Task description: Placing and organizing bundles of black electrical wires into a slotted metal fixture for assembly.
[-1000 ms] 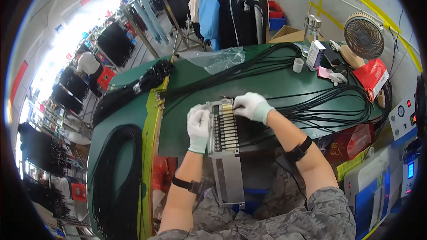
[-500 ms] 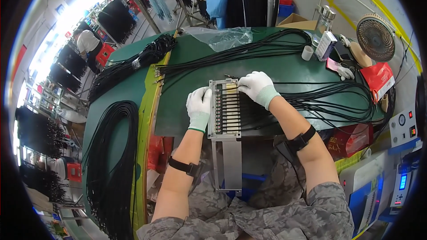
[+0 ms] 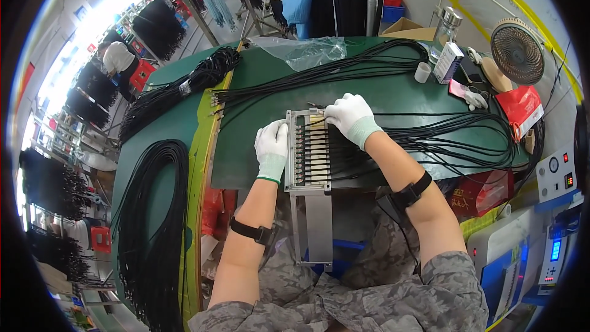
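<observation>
A metal frame fixture (image 3: 291,147) stands at the table's near edge, its lower part hanging over. Several black cables lie side by side across its slots and run off to the right as a loose bundle (image 3: 467,124). White-gloved, my left hand (image 3: 271,140) rests against the frame's upper left side, thumb and fingers closed on that edge. My right hand (image 3: 351,115), also gloved, is at the upper right corner of the frame, its fingers pinched on a black cable at the top slot. The fingertips partly hide the cable there.
Black cable bundles lie on the green table (image 3: 246,147), one looped (image 3: 153,209) at left, others at the back (image 3: 344,64). A plastic bag (image 3: 307,55), glass jar (image 3: 445,31), small box (image 3: 448,63), fan (image 3: 516,52) and red packet (image 3: 521,109) stand or lie toward the back and right.
My right hand has shifted slightly up and left at the frame's top corner. My left hand stays at the frame's left edge; the whole view has moved a little.
</observation>
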Tool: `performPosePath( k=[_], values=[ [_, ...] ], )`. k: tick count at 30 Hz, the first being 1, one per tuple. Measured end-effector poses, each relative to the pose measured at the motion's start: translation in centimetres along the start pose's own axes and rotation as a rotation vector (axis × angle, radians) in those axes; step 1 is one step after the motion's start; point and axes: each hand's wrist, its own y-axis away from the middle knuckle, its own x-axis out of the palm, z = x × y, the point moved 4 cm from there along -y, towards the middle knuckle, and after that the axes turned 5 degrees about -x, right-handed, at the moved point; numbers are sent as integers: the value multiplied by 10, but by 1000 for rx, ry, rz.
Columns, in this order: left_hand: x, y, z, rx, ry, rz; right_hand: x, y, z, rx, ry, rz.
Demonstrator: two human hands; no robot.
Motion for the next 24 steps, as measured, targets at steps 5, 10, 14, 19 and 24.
performPosePath(
  k=[5, 10, 14, 19, 24],
  values=[
    [8, 11, -36, 309, -98, -13, 1, -1, 4, -8, -5, 29],
    [14, 19, -50, 481, -420, 92, -4, 3, -14, 110, -120, 12],
    [18, 15, -49, 448, -346, 138, -2, 2, -21, 194, -79, 49],
    [15, 19, -53, 427, -330, 128, 12, 1, -21, 180, -47, 116],
    [17, 38, -59, 506, -269, 169, 0, 5, -23, 252, -299, 105]
  ],
)
